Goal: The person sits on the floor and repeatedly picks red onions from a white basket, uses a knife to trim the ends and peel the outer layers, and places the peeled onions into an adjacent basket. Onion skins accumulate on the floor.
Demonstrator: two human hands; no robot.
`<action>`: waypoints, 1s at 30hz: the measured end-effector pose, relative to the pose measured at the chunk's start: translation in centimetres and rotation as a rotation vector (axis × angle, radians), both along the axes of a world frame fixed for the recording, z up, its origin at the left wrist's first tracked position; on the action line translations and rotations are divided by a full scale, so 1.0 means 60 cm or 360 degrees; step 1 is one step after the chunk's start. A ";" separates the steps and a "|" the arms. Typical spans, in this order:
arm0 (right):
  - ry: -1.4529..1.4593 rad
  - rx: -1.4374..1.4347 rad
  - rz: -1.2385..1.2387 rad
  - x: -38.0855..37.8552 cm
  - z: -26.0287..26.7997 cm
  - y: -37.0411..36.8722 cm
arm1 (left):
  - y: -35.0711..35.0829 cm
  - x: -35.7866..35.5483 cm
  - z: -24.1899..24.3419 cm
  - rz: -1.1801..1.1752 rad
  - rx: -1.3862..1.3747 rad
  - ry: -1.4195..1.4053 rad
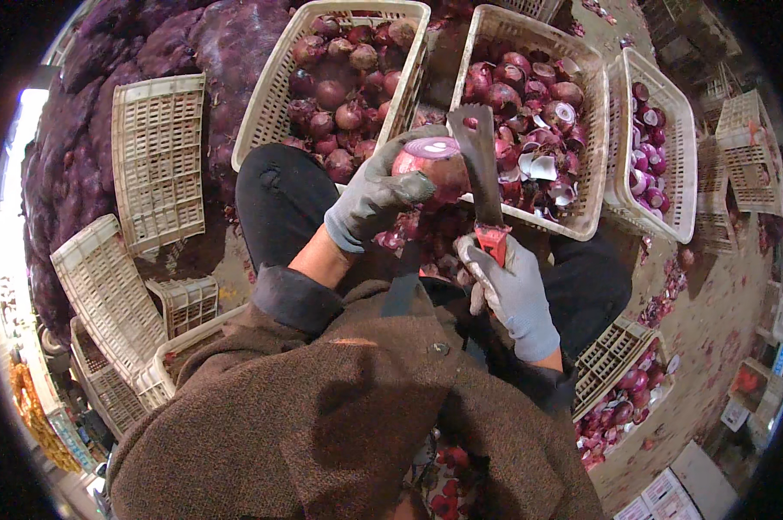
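Observation:
My left hand (382, 195), in a grey coated glove, holds a large red onion (430, 170) whose upper end is cut flat and shows pale rings. My right hand (512, 283), also gloved, grips the red handle of a knife (484, 175). Its broad blade points away from me, just right of the onion. Beyond my left hand stands a white plastic crate (261, 107) of whole red onions. Behind the blade is a second crate (599, 162), with onions, loose skins and cut pieces. Onion skins also lie between my knees.
At right, a narrower crate (685, 169) holds peeled purple onions. Stacked mesh sacks (164, 58) rise at the far left, beside tipped plastic crates (159, 162). Another crate (616, 364) with onions and peelings sits by my right side. Scattered skins (664, 299) litter the floor.

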State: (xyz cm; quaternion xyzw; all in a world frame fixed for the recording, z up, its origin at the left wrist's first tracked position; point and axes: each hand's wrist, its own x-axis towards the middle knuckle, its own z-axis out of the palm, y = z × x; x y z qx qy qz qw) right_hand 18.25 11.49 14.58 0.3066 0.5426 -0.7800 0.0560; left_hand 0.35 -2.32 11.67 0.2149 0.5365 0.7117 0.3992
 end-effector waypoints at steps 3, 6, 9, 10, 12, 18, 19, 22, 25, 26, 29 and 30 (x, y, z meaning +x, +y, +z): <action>-0.0130 0.0008 0.0056 0.012 0.011 -0.002 | -0.005 -0.004 -0.005 0.0012 0.0013 0.0127; -0.0087 -0.0037 0.0002 0.009 0.013 -0.013 | 0.001 0.017 -0.015 0.0040 0.0184 0.0005; -0.0074 0.0012 0.0025 -0.002 0.010 -0.021 | 0.006 0.033 -0.017 0.0079 0.0278 -0.0312; -0.0067 0.0048 0.0034 -0.006 0.009 -0.021 | 0.007 0.032 -0.015 0.0078 0.0305 -0.0347; -0.0075 0.0036 0.0045 -0.007 0.012 -0.020 | 0.005 0.021 -0.009 0.0075 0.0175 -0.0200; -0.0080 -0.0005 0.0061 -0.008 0.030 -0.009 | 0.000 0.009 -0.001 -0.0034 0.0176 -0.0157; -0.0103 0.0000 0.0072 -0.010 0.030 -0.009 | 0.000 0.008 -0.002 -0.0028 0.0167 -0.0080; 0.0015 -0.0044 0.0087 -0.014 0.028 -0.015 | -0.006 -0.003 -0.005 -0.0050 0.0037 -0.0175; -0.0164 -0.0063 0.0086 -0.008 0.026 -0.016 | -0.015 -0.011 -0.008 -0.0002 -0.0054 -0.0346; -0.0228 -0.0007 0.0130 -0.003 0.026 -0.015 | -0.017 -0.012 -0.009 -0.0011 -0.0054 -0.0345; -0.0186 -0.0056 0.0127 0.001 0.023 -0.013 | -0.018 -0.007 -0.011 -0.0068 0.0026 -0.0095; -0.0174 -0.0073 0.0114 0.001 0.023 -0.013 | -0.012 -0.001 -0.012 -0.0057 0.0019 -0.0024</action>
